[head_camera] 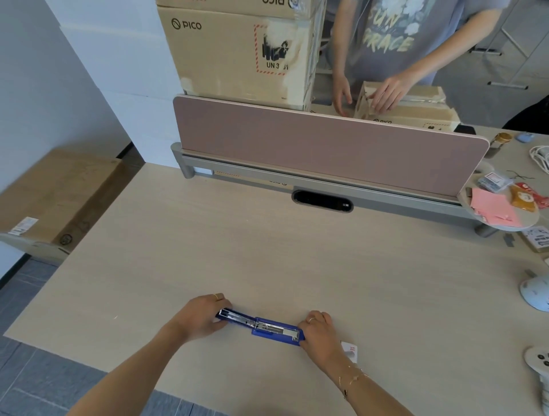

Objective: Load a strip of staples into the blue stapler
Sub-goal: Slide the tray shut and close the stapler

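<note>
Head view, hinged-open blue stapler (261,325), metal channel

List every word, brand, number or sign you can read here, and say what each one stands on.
"PICO", with a round logo: large cardboard box behind the divider.
"UN 3", rest torn away: red-dashed hazard label on that box.
"PICO": lower carton under the other person's hands.
"SUN" and a word ending "RACE": that person's T-shirt.
Unreadable: upside-down print on the top box, white packet beside the right hand.
</note>
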### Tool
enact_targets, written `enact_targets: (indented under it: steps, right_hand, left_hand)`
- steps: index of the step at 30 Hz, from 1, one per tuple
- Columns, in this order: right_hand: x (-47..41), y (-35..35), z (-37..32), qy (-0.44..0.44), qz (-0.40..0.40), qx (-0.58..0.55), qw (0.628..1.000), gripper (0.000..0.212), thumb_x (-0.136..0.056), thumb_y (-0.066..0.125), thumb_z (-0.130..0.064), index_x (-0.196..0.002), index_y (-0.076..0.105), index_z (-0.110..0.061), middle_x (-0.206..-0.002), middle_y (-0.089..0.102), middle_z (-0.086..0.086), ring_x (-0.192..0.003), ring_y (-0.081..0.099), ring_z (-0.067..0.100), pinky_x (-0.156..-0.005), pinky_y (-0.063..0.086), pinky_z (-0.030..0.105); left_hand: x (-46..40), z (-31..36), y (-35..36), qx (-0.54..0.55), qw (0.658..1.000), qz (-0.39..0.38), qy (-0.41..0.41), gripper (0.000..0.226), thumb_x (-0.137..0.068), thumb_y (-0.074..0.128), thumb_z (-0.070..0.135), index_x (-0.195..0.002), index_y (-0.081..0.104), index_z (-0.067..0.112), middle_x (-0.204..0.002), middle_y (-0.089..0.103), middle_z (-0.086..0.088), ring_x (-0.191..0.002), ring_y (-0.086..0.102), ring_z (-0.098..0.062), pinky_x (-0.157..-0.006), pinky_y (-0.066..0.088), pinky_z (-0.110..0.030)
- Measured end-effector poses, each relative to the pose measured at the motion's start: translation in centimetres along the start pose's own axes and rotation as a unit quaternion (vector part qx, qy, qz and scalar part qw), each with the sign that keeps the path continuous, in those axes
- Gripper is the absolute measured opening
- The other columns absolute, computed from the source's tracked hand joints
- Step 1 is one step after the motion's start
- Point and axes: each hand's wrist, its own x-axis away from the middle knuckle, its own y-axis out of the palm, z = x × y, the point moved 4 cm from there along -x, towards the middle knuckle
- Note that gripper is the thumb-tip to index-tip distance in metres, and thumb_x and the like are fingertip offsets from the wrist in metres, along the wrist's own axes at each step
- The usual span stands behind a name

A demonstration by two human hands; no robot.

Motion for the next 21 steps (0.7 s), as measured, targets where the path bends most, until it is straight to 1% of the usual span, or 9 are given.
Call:
enact_targets:
  steps: [2,3,4,5,6,11,14,17,21]
  right_hand:
    - [0.2,-0.6,-0.3,-0.002,0.013,0.015,1.000,0.022,-0.080,0.068,-0.026,-0.097,0.067,-0.012,-0.094,0.067,0.006,-0.097,0.053,0.022,-0.085,0.039,0.029]
    - [0.3,-0.6,-0.3,0.000,0.011,0.020,1.000,0.023,-0.069,0.078,-0.031,-0.085,0.070,-0.017,-0.081,0.068,0.001,-0.085,0.057,0.017,-0.077,0.043,0.025]
    - [0.4,-0.5,-0.3,0.007,-0.005,0.019,1.000,0.027,-0.052,0.087,-0.036,-0.069,0.071,-0.022,-0.066,0.066,-0.005,-0.071,0.058,0.012,-0.067,0.046,0.019]
    - [0.4,-0.2,-0.3,0.008,-0.008,0.017,1.000,0.033,-0.038,0.090,-0.039,-0.057,0.068,-0.024,-0.054,0.062,-0.008,-0.060,0.057,0.009,-0.059,0.045,0.016]
    - [0.3,0.2,-0.1,0.008,0.000,0.016,1.000,0.037,-0.030,0.091,-0.040,-0.052,0.066,-0.025,-0.048,0.059,-0.009,-0.054,0.055,0.007,-0.056,0.043,0.015]
    - [0.5,0.7,0.3,0.027,-0.006,0.006,1.000,0.036,-0.030,0.090,-0.045,-0.052,0.067,-0.027,-0.046,0.059,-0.009,-0.053,0.056,0.009,-0.059,0.035,0.019]
    - [0.8,0.8,0.4,0.029,-0.009,0.007,1.000,0.034,-0.033,0.090,-0.042,-0.056,0.069,-0.028,-0.048,0.061,-0.008,-0.055,0.058,0.012,-0.062,0.026,0.024]
    - [1.0,0.9,0.5,0.049,-0.013,0.010,0.999,0.035,-0.033,0.090,-0.040,-0.059,0.070,-0.028,-0.050,0.061,-0.007,-0.058,0.059,0.014,-0.063,0.030,0.024]
    - [0.9,0.9,0.7,0.061,-0.002,0.004,0.998,0.032,-0.033,0.090,-0.030,-0.054,0.067,-0.027,-0.049,0.059,-0.006,-0.058,0.059,0.017,-0.062,0.026,0.027]
  left_hand:
    - [0.1,0.8,-0.4,-0.015,0.999,0.026,0.025,0.022,-0.080,0.062,0.033,-0.102,0.058,0.031,-0.093,0.064,0.007,-0.079,0.062,-0.015,-0.063,0.048,-0.026]
    - [0.1,1.4,-0.5,-0.022,0.998,0.040,0.038,0.026,-0.080,0.063,0.035,-0.105,0.057,0.031,-0.093,0.064,0.007,-0.079,0.061,-0.013,-0.063,0.050,-0.025]
    - [0.1,1.9,-0.5,-0.025,0.997,0.051,0.049,0.030,-0.080,0.064,0.036,-0.108,0.055,0.030,-0.094,0.065,0.008,-0.079,0.061,-0.012,-0.063,0.051,-0.025]
    - [0.0,2.4,-0.6,-0.021,0.997,0.057,0.056,0.034,-0.079,0.065,0.037,-0.111,0.054,0.028,-0.095,0.065,0.008,-0.080,0.061,-0.012,-0.064,0.051,-0.024]
    - [-0.1,3.0,-0.7,-0.012,0.996,0.061,0.059,0.036,-0.080,0.065,0.037,-0.113,0.053,0.027,-0.097,0.065,0.008,-0.081,0.061,-0.011,-0.066,0.051,-0.024]
    - [-1.0,6.1,-0.7,0.039,0.995,0.047,0.073,0.028,-0.082,0.063,0.034,-0.106,0.051,0.027,-0.100,0.064,0.006,-0.084,0.059,-0.012,-0.070,0.043,-0.019]
    - [-1.7,7.4,0.2,0.050,0.996,0.031,0.072,0.028,-0.083,0.061,0.033,-0.107,0.051,0.024,-0.105,0.062,0.004,-0.087,0.059,-0.014,-0.072,0.039,-0.017]
    - [-2.5,8.5,1.2,0.075,0.996,0.012,0.051,0.028,-0.084,0.061,0.027,-0.109,0.053,0.019,-0.108,0.061,0.001,-0.089,0.059,-0.018,-0.074,0.040,-0.019]
    - [-3.2,9.8,2.6,0.098,0.995,0.007,0.034,0.026,-0.082,0.061,0.019,-0.107,0.056,0.018,-0.105,0.062,-0.002,-0.090,0.060,-0.022,-0.077,0.046,-0.026]
